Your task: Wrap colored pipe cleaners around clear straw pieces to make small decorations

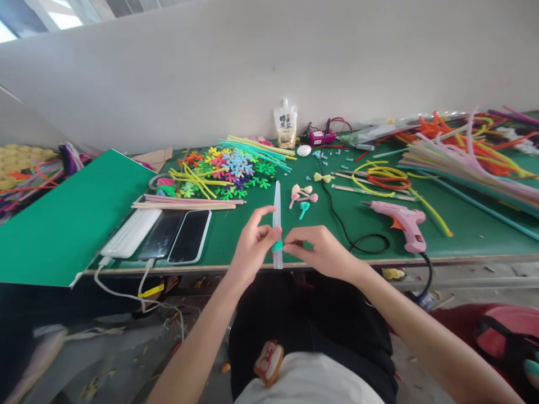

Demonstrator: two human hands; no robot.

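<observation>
A pale translucent strip [277,210] stands out from the table's front edge, with a teal pipe cleaner [277,246] wound around its lower part. My left hand [255,241] pinches the strip and the teal coil between thumb and fingers, its index finger reaching up along the strip. From the right, my right hand [315,248] has its thumb and fingertips pressed together at the coil's side. Beyond the hands lie a teal looped piece [304,209], several pink and peach looped pieces [314,197] and a yellow bow [323,177].
A pink glue gun [402,221] lies right, its black cord [337,216] nearby. Colourful snowflake shapes [240,163] are heaped back left. Two phones [190,237] and a white power bank [130,233] sit left beside a green board [80,219]. Pipe cleaner bundles [475,168] cover the far right.
</observation>
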